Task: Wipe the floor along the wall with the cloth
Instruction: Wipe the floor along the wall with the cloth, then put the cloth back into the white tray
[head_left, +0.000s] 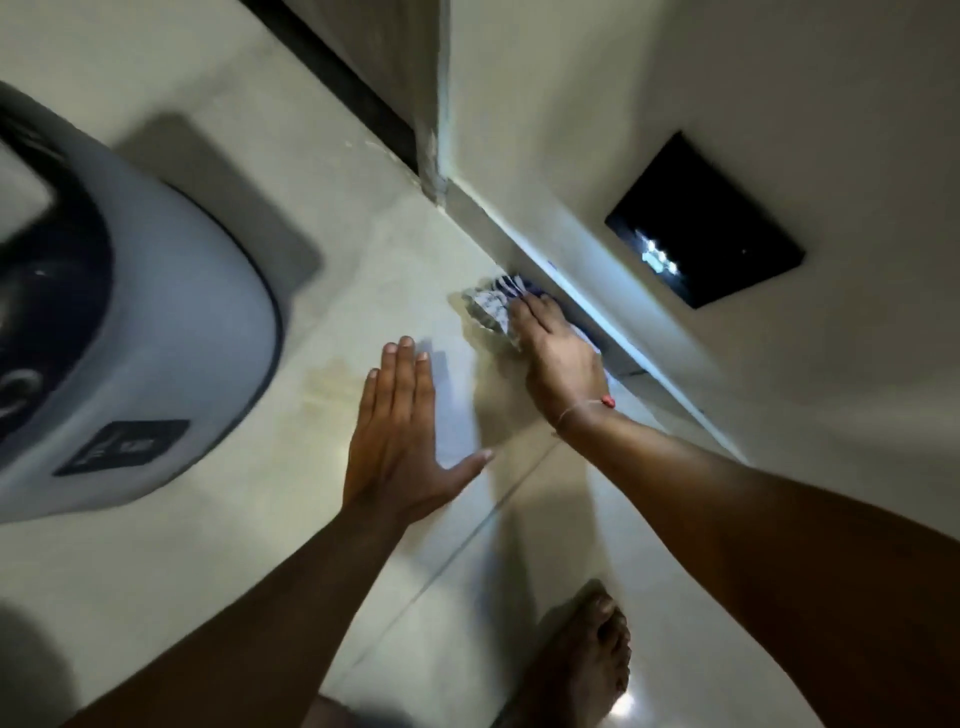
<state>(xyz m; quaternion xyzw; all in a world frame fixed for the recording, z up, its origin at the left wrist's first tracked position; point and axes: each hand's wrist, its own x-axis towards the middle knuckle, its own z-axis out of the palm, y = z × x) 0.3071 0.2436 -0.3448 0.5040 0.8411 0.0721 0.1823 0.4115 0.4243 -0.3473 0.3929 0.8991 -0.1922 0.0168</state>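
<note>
A blue-and-white patterned cloth (491, 306) lies bunched on the pale tiled floor (363, 291), right against the skirting of the wall (597, 156). My right hand (558, 353) presses down on the cloth's near end, fingers flat over it, a thin red-beaded thread around the wrist. My left hand (402, 436) is laid flat on the floor to the left of the cloth, fingers spread, holding nothing. Part of the cloth is hidden under my right hand.
A large white appliance with a dark round front (119, 332) stands close on the left. A black wall plate (706, 223) sits on the wall above the cloth. A dark doorway gap (358, 88) lies beyond the corner. My bare foot (587, 660) rests at the bottom.
</note>
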